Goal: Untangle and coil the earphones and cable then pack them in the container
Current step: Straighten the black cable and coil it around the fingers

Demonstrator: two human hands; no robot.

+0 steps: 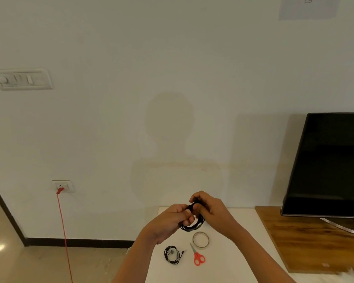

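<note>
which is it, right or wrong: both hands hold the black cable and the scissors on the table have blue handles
Wrong: the head view shows the scissors have red handles. The left hand and right hand do hold the black cable.

Curled fingers [187, 220] hide much of the black coiled cable [192, 227]; the black flat screen [331, 164] runs off the right edge.

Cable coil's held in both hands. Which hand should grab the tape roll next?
Right, likely. The tape roll lies on the right hand's side; the left hand grips the cable coil and could hold it alone.
</note>
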